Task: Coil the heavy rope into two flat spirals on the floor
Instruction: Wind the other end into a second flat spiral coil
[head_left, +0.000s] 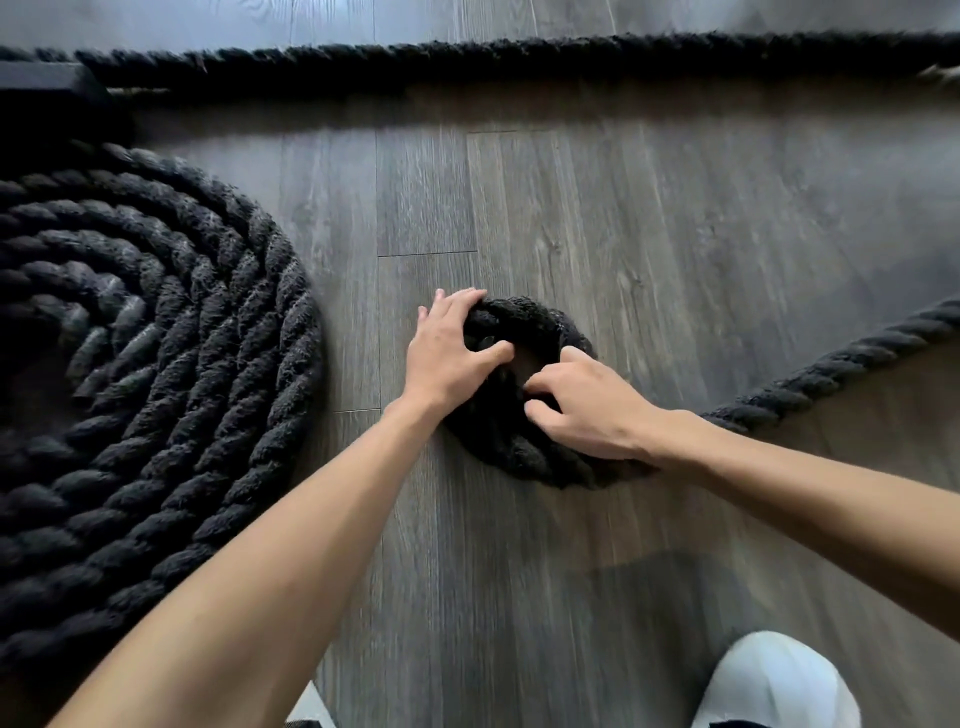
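A thick black twisted rope lies on the grey wood floor. At the left, a large flat spiral (156, 374) of several turns is laid out. In the middle, a small tight first loop (524, 447) of a second coil sits under both hands. My left hand (452, 353) grips the loop's far-left side, fingers over the rope and thumb inside the ring. My right hand (587, 410) grips the loop's right side with curled fingers. From under my right wrist the rope's free run (831, 364) trails off to the right edge.
A straight stretch of the same rope (519, 57) runs across the top of the view. A dark block (47, 88) sits at the top left. My white-clad knee (774, 680) is at the bottom right. Bare floor (649, 223) lies beyond the small loop.
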